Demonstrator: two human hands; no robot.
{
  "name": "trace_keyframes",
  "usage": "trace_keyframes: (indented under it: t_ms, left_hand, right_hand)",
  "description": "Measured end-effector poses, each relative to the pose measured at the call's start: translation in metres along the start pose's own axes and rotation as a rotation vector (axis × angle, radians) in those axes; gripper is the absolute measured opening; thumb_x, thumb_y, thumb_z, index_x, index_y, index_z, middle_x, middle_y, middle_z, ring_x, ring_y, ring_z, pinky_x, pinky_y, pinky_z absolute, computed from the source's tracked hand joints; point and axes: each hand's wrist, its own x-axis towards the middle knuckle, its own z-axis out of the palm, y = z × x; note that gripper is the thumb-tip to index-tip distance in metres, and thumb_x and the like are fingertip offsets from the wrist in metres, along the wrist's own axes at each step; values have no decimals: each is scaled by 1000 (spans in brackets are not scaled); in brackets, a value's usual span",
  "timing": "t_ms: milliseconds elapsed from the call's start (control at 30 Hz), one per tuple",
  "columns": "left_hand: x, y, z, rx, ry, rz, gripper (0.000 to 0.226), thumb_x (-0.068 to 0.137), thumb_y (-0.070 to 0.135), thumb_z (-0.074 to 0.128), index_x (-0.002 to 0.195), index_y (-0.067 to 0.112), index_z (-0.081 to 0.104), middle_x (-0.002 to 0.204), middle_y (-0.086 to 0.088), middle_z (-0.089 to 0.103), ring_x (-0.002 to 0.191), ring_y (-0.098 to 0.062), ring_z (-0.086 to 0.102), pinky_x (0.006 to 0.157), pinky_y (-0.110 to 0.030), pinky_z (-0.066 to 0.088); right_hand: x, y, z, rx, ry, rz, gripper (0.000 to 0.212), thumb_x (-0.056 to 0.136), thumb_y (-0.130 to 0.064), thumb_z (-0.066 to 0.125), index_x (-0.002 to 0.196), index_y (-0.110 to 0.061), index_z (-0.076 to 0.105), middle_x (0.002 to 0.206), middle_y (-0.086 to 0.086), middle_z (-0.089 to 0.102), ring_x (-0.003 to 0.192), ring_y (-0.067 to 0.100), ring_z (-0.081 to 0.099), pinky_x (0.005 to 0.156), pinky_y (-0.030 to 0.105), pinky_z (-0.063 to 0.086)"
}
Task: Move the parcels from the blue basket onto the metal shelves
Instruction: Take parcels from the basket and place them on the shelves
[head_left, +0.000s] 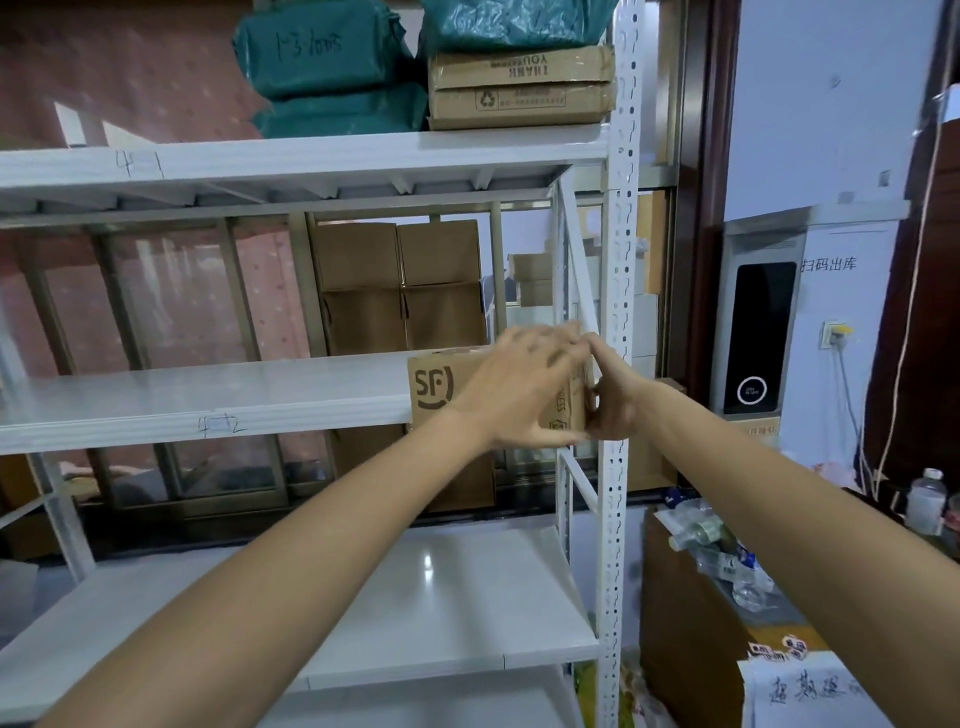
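A small brown cardboard parcel (434, 387) printed "SF" sits at the right end of the middle white metal shelf (208, 395), beside the perforated upright (621, 312). My left hand (524, 389) lies spread over the parcel's front and top with fingers nearly straight. My right hand (615, 395) holds the parcel's right side, thumb and fingers curled around its edge. On the top shelf (311, 156) stand green bagged parcels (322, 52) and two flat cardboard boxes (519, 85). The blue basket is out of view.
The lower shelf (415, 597) is a bare white board. Brown cartons (400, 286) stand behind the rack. To the right are a brown box of plastic bottles (717, 561), a scanner terminal (758, 338) and a hanging cord (914, 260).
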Motion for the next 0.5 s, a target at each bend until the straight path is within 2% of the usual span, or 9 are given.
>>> trace_keyframes:
  t_ms: [100, 167, 233, 267, 300, 367, 433, 467, 500]
  left_hand:
    - [-17, -28, -7, -182, 245, -518, 77, 82, 69, 39, 133, 10, 41, 143, -9, 40, 130, -25, 40, 108, -45, 35]
    - [-32, -60, -7, -351, 251, -898, 78, 82, 67, 42, 130, 6, 43, 137, -11, 42, 124, -27, 44, 101, -40, 37]
    - [-50, -92, -6, -796, 144, -1236, 85, 83, 68, 45, 139, 5, 34, 144, -13, 36, 130, -30, 40, 103, -41, 34]
    - [-58, -105, -4, -1097, 80, -1324, 88, 83, 69, 46, 144, 7, 29, 149, -12, 32, 135, -30, 36, 109, -43, 31]
    - [-66, -114, 0, -1362, 49, -1331, 88, 84, 68, 46, 147, 10, 27, 152, -12, 30, 138, -29, 33, 113, -45, 28]
    - [-77, -121, 10, -1672, 16, -1230, 81, 85, 66, 48, 146, 15, 31, 150, -8, 35, 137, -25, 35, 113, -42, 30]
    - [-78, -126, 21, -1741, 10, -1132, 63, 87, 59, 52, 134, 18, 46, 138, -3, 50, 124, -16, 48, 99, -31, 43]
    - [-74, -129, 25, -1691, 13, -1114, 57, 87, 53, 57, 131, 17, 49, 132, -3, 56, 118, -14, 52, 93, -28, 45]
    - [-69, -133, 30, -1621, 33, -1121, 56, 86, 46, 62, 130, 14, 49, 130, -4, 58, 116, -14, 54, 94, -29, 46]
  right_hand:
    - [1, 4, 1, 46, 2, -43, 69, 57, -67, 66, 91, -7, 62, 71, 16, 73, 79, 33, 69, 69, 47, 57]
    - [2, 5, 1, 95, 8, -64, 70, 58, -67, 66, 100, -10, 59, 79, 17, 72, 77, 33, 70, 67, 48, 56]
    - [5, 2, 5, 139, 40, -82, 76, 55, -66, 68, 109, -15, 53, 94, 17, 66, 88, 34, 66, 66, 48, 56]
    - [7, 0, 9, 155, 48, -91, 76, 54, -66, 69, 110, -16, 52, 99, 16, 64, 93, 34, 64, 66, 48, 56]
    - [11, -4, 13, 169, 53, -98, 76, 54, -65, 69, 109, -17, 51, 100, 15, 63, 95, 33, 63, 67, 48, 56]
    - [17, -11, 23, 173, 59, -113, 71, 55, -64, 69, 107, -17, 54, 88, 14, 68, 88, 31, 66, 68, 47, 56]
    - [26, -20, 36, 161, 74, -130, 63, 60, -65, 67, 98, -15, 58, 71, 13, 71, 70, 30, 71, 66, 48, 57]
    - [31, -26, 42, 156, 99, -139, 62, 63, -67, 65, 95, -15, 59, 68, 13, 71, 65, 29, 71, 66, 46, 58]
    - [38, -34, 48, 148, 141, -155, 62, 66, -71, 61, 94, -15, 60, 70, 12, 70, 66, 28, 71, 66, 44, 58]
